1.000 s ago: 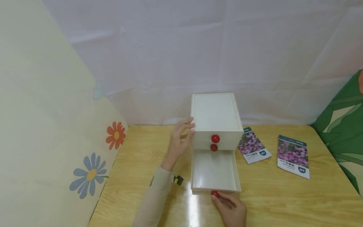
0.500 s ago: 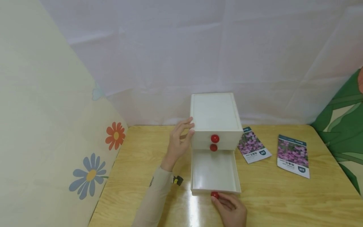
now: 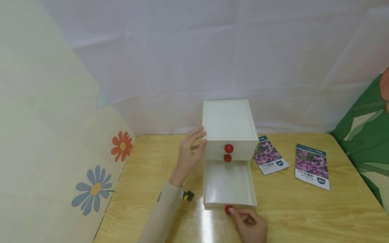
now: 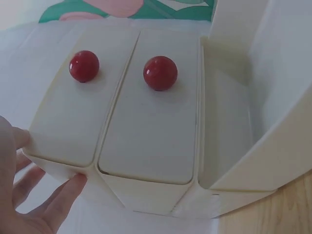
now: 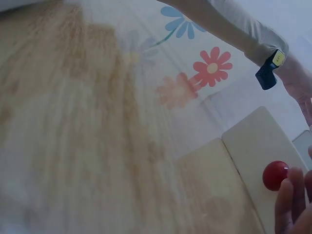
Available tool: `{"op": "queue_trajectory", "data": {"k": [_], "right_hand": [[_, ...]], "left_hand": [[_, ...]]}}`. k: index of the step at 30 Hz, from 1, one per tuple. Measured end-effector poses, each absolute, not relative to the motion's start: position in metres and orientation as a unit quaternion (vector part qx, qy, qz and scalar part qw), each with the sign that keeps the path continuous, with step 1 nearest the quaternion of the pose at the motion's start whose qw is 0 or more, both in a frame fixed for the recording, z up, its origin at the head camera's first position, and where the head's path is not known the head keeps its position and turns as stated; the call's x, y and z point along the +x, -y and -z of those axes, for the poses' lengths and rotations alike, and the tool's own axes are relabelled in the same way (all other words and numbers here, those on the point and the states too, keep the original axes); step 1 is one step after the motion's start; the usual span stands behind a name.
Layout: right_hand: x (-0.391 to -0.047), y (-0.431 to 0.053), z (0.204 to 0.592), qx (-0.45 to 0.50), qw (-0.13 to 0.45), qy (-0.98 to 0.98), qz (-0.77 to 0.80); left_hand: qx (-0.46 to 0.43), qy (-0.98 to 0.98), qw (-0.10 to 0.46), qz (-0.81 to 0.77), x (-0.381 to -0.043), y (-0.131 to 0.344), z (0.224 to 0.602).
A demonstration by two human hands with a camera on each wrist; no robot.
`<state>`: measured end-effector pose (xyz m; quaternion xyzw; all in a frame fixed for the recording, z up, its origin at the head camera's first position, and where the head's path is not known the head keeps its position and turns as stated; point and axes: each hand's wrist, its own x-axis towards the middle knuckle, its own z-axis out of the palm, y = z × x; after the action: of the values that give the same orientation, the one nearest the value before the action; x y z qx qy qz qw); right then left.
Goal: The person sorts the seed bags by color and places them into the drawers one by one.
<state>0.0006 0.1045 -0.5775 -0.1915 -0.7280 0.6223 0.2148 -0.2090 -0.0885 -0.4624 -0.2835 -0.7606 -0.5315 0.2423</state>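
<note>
A white drawer cabinet (image 3: 229, 119) with red knobs stands on the wooden table, its bottom drawer (image 3: 228, 182) pulled far out and nothing lying inside. My left hand (image 3: 189, 155) rests its fingertips against the cabinet's left side by the top edge. In the left wrist view, fingers (image 4: 63, 200) touch the side near the upper, closed drawers. My right hand (image 3: 250, 224) is at the bottom drawer's red knob (image 3: 228, 209), thumb tip at its right edge and the other fingers loosely bent. The right wrist view shows the knob (image 5: 276, 175) largely uncovered, with fingertips right beside it.
Two flower-picture packets lie right of the cabinet: the nearer packet (image 3: 270, 156) beside it, the other packet (image 3: 312, 167) farther right. A white cloth (image 3: 170, 67) hangs behind the table (image 3: 146, 168). A flower-decorated panel (image 3: 60, 135) borders the left side.
My right hand has shifted slightly right, its fingers easing off the drawer knob. The drawer stays pulled out, and my left hand keeps its place on the cabinet.
</note>
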Motion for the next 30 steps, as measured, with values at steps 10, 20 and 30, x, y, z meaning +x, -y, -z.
{"op": "queue_trajectory", "data": {"k": [10, 20, 30], "right_hand": [[-0.004, -0.136, 0.557, -0.123, 0.247, 0.765, -0.581], [-0.023, -0.171, 0.547, -0.124, 0.287, 0.765, -0.564], [-0.053, -0.212, 0.539, -0.110, 0.273, 0.772, -0.563]], "left_hand": [[-0.288, 0.763, 0.282, 0.505, -0.194, 0.087, 0.451], [-0.300, 0.783, 0.302, 0.453, -0.172, 0.082, 0.444], [-0.362, 0.762, 0.270, 0.464, -0.162, 0.065, 0.444]]}}
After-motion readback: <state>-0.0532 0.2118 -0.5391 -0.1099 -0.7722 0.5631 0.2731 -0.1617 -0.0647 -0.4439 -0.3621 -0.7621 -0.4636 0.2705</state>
